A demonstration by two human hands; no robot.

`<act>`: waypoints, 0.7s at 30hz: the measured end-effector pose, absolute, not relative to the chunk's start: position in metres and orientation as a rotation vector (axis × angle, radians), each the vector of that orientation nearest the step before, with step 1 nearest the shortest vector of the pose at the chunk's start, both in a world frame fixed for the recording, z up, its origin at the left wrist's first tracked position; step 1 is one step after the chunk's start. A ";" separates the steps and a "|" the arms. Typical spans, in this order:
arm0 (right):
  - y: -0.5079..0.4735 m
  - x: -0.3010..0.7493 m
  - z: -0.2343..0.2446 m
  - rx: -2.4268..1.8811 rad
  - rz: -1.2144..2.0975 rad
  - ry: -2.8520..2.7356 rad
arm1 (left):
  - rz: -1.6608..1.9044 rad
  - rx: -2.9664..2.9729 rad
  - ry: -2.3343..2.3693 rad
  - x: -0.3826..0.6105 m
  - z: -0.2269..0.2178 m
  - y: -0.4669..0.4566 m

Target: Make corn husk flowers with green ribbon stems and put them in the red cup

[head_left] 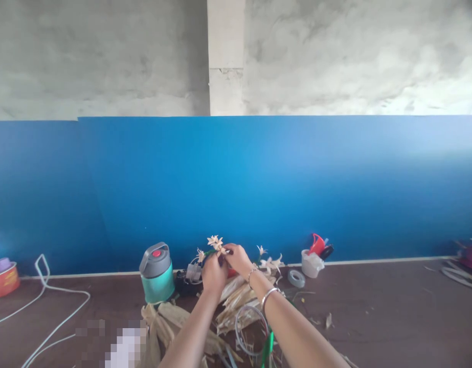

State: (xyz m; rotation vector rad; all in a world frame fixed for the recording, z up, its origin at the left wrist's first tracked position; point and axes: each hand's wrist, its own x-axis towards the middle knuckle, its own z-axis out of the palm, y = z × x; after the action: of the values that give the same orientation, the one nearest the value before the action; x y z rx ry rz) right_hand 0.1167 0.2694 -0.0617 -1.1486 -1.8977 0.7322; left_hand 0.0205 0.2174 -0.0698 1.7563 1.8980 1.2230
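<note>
A spray of pale, star-shaped flowers [215, 241] rises above my two hands near the middle of the table. My left hand [214, 274] is closed around its lower part, and the stem is mostly hidden by the fingers. From the right, my right hand [240, 260] pinches at the base of one bloom, its fingertips touching the left hand. A bit of green shows beside the blooms. Right of my hands lie more pale flowers [272, 263]. Dried husk strips [239, 304] are spread under my forearms, and brown husks [170, 324] lie at the left.
A teal flask [157, 281] with a grey lid stands at the left. On the right are a tape roll [296, 278] and a white cup [312, 264] holding red-handled scissors. A white cable [63, 319] curls across the table's left. The blue panel [259, 189] stands behind.
</note>
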 end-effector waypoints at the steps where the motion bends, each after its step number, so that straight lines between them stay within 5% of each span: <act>1: 0.270 0.117 -0.061 -1.155 0.749 -1.871 | 1.287 1.740 1.863 0.020 -0.071 0.216; 10: 0.263 0.128 -0.040 -1.177 0.816 -1.673 | 1.683 1.321 1.554 0.021 -0.069 0.213; 21: 0.176 0.143 0.015 -0.981 0.892 -1.496 | 1.893 0.804 0.986 0.033 0.002 0.168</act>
State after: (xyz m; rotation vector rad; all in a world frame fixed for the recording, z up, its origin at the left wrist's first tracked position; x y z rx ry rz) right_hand 0.1430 0.1764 0.0146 -0.9813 -1.4964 0.8917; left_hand 0.0335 0.1681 0.0025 0.8035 0.9860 1.8933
